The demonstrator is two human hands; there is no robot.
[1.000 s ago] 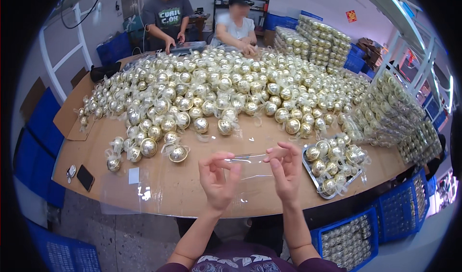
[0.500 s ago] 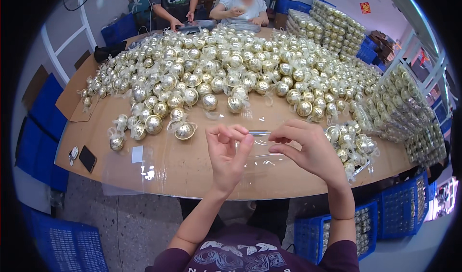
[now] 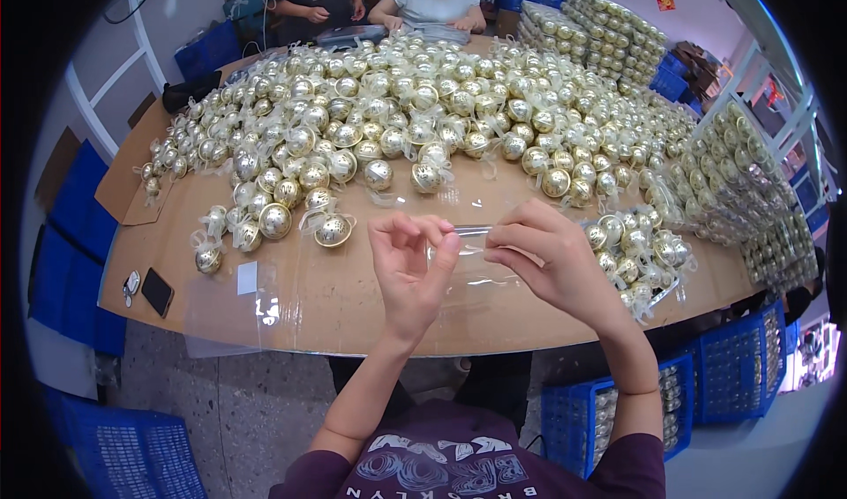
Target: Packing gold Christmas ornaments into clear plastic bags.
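Observation:
Between my two hands is a piece of clear plastic point(image 3: 474, 231), its upper edge raised over the table and catching the light. My left hand point(image 3: 408, 270) pinches its left end between thumb and fingertips. The right end sits between the thumb and fingers of my right hand point(image 3: 551, 254). How far the plastic reaches below is hard to see, as it is transparent. Beyond my hands lies a wide heap of shiny gold ball ornaments point(image 3: 378, 175) with pale sheer ribbons. A smaller group of ornaments point(image 3: 628, 268) lies right of my right hand.
Clear sheets point(image 3: 231, 315), a small white card point(image 3: 247, 277) and a phone point(image 3: 158, 292) lie at the table's left. Clear packs of ornaments point(image 3: 737, 181) are stacked right. Blue crates point(image 3: 582, 428) stand below the edge. Two people point(image 3: 437, 5) are across the table.
The thumb and fingers of my right hand have come closer together on the plastic. Across the table, the seated person's raised hand has dropped to the tabletop. The view has shifted slightly.

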